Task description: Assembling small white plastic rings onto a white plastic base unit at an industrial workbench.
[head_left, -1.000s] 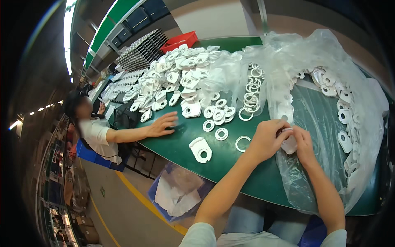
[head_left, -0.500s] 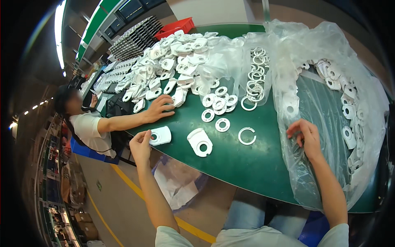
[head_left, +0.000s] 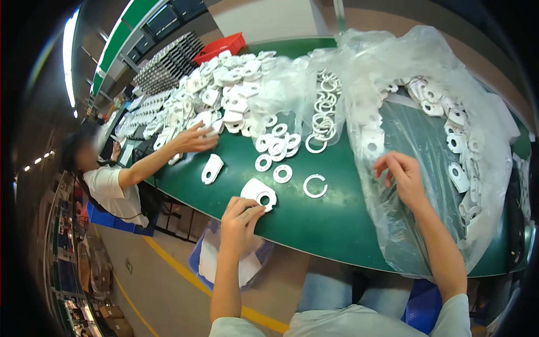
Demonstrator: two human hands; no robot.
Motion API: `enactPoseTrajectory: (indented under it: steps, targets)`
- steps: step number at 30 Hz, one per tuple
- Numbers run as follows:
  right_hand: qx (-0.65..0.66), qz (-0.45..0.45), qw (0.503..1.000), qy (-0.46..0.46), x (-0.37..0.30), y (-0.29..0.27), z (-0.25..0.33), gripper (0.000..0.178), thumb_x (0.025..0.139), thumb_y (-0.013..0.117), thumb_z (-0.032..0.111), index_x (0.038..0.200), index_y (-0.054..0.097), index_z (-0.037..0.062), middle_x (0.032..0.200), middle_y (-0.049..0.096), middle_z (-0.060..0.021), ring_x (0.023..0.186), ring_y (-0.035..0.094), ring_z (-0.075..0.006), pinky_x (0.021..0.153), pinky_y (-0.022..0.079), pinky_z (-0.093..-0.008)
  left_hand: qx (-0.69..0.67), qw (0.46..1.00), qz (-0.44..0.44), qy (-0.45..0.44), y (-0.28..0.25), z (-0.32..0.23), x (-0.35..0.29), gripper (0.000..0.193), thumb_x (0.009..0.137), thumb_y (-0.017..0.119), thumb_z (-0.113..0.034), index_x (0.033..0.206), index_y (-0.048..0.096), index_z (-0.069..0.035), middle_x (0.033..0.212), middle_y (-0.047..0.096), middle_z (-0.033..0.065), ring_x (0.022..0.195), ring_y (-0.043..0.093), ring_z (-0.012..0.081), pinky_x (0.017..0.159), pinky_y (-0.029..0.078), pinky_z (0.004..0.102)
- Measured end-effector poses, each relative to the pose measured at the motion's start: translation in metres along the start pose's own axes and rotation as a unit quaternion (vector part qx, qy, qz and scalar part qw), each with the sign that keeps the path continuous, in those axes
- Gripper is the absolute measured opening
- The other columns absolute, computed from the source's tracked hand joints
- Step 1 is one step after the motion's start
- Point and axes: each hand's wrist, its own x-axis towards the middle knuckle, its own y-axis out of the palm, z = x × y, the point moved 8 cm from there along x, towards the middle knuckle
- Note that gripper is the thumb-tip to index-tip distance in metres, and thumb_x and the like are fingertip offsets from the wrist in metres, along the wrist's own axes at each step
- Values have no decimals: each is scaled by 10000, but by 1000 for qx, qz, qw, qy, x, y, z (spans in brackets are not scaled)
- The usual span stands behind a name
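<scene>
My left hand (head_left: 238, 222) rests at the near edge of the green table (head_left: 331, 219), its fingertips touching a white flat plastic part with a round hole (head_left: 259, 194). My right hand (head_left: 401, 177) hovers with fingers apart over a clear plastic bag (head_left: 449, 112) that holds several similar white parts; nothing is in it. A white split ring (head_left: 315, 186) lies between my hands. Flat white ring washers (head_left: 278, 147) sit just beyond it, and another white part (head_left: 211, 168) lies to the left.
A co-worker at the left reaches a hand (head_left: 193, 137) onto a large heap of white parts (head_left: 208, 95). A second clear bag with white rings (head_left: 323, 109) lies mid-table. A red bin (head_left: 220, 47) stands at the far end. A blue bin (head_left: 222, 264) with white sheets sits below the table edge.
My left hand, which had set a part down at the left, has come back right to the white part at the near edge. My right hand stays over the bag.
</scene>
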Motion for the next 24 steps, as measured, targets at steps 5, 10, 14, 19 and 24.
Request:
enactPoseTrajectory:
  steps: [5, 10, 14, 19, 24]
  targets:
    - [-50, -123, 972, -192, -13, -63, 123, 252, 951, 446, 156, 859, 625, 4, 842, 623, -60, 702, 585, -118, 550, 428, -223, -259, 939, -132, -185, -12, -8, -14, 122, 758, 634, 101, 854, 622, 27, 936, 587, 93, 839, 552, 163, 732, 436, 247]
    - [-227, 88, 951, -187, -57, 10, 162, 286, 825, 624, 176, 1042, 580, -6, 1015, 617, -108, 907, 595, -212, 746, 475, -302, -390, 889, -169, -173, -16, -64, -40, 121, 781, 596, 92, 882, 590, 27, 938, 560, 102, 827, 526, 163, 725, 426, 247]
    - [-262, 257, 906, -212, -163, 87, 147, 875, 745, 723, 418, 1371, 318, -41, 1357, 395, -221, 1232, 425, -378, 1008, 366, -425, -586, 779, -104, -199, 15, -144, -98, 145, 746, 606, 105, 875, 582, 44, 943, 555, 132, 884, 527, 207, 785, 428, 299]
    - [-38, 260, 964, 33, -266, 119, 36, 805, 754, 721, 212, 1412, 288, 47, 1258, 511, -194, 1112, 538, -328, 931, 433, -401, -620, 740, 1, -260, 48, -207, -165, 151, 719, 648, 82, 849, 583, 40, 916, 566, 122, 867, 524, 192, 788, 419, 295]
    - [-36, 210, 974, 81, -329, 123, 2, 832, 713, 733, 131, 1418, 295, 70, 1310, 507, -134, 1137, 534, -319, 945, 434, -387, -546, 762, 169, -304, 75, -220, -217, 172, 690, 686, 72, 810, 586, -1, 817, 571, 42, 736, 508, 119, 682, 420, 239]
